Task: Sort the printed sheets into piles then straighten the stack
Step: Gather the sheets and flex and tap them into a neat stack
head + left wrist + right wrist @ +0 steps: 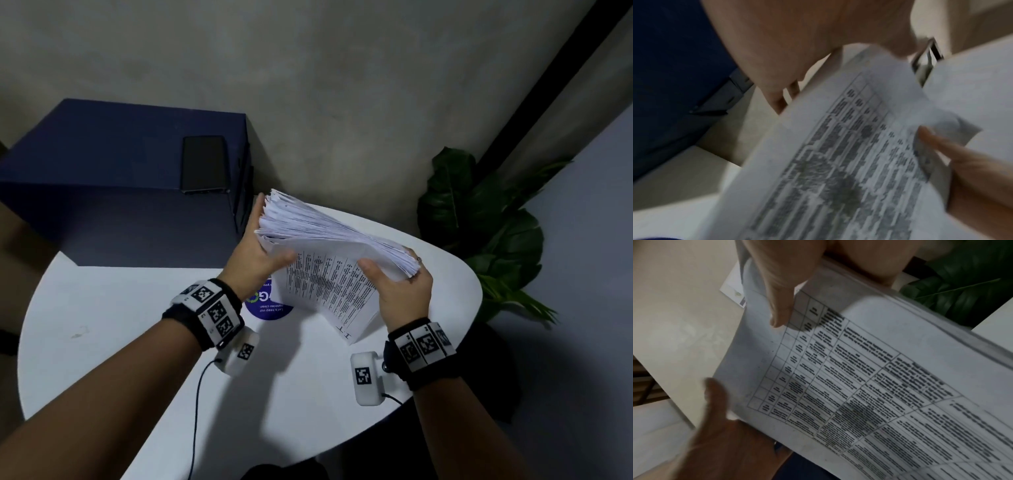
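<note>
A thick stack of printed sheets (pixel 325 233) is held tilted above the white table (pixel 137 325), its edges fanned and uneven. The front sheet (pixel 329 291) carries a printed table and hangs lower toward me. My left hand (pixel 265 246) holds the stack's left end, fingers up along the far side and thumb on the front. My right hand (pixel 394 284) grips the right end, thumb on the front sheet and fingers behind. The left wrist view shows the printed sheet (pixel 838 162) blurred. In the right wrist view, my right thumb (pixel 781 305) presses on the sheet (pixel 879 386).
A round blue sticker (pixel 263 308) lies on the table under the sheets. Behind the table at left stands a dark blue box (pixel 102 154) with a phone (pixel 204 164) on top. A green plant (pixel 479 212) stands past the table's right edge.
</note>
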{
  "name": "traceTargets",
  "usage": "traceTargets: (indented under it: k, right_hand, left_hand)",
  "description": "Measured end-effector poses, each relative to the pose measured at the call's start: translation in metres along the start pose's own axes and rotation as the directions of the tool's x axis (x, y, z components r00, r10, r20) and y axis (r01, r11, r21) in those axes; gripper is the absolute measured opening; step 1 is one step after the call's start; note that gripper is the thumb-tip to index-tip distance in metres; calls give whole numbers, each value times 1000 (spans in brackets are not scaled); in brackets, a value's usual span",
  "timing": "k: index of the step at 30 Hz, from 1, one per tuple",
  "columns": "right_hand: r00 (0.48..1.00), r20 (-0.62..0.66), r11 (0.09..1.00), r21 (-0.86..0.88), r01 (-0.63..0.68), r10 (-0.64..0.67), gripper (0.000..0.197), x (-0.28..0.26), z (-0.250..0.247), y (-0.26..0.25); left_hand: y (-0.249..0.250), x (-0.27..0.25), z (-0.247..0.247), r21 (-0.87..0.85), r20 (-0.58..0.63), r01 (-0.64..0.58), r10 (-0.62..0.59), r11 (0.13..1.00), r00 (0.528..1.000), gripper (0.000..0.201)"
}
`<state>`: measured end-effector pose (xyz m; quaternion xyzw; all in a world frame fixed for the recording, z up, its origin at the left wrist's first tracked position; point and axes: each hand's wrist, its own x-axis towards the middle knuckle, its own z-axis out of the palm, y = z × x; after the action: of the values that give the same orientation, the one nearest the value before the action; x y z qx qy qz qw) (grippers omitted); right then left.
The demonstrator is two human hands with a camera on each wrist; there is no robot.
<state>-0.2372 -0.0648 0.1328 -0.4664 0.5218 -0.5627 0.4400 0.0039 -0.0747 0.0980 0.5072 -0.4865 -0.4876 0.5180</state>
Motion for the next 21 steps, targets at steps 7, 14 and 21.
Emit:
traceTargets:
  k: [7,14,21]
  right_hand:
    - [999,-17,997,68,-36,37,24,17,-7,-13]
    - [975,-179,989,40,144,-134,17,11,-3,-14]
    - [994,-98,974,217,58,-37,76,29,-9,3]
  left_hand:
    - [20,13,2,184,-145,-107,135,977,980,43]
    - [-3,-10,17,148,-53,-70,78,987,996,53]
    - [-4,2,20,107,-51,-39,45,993,998,52]
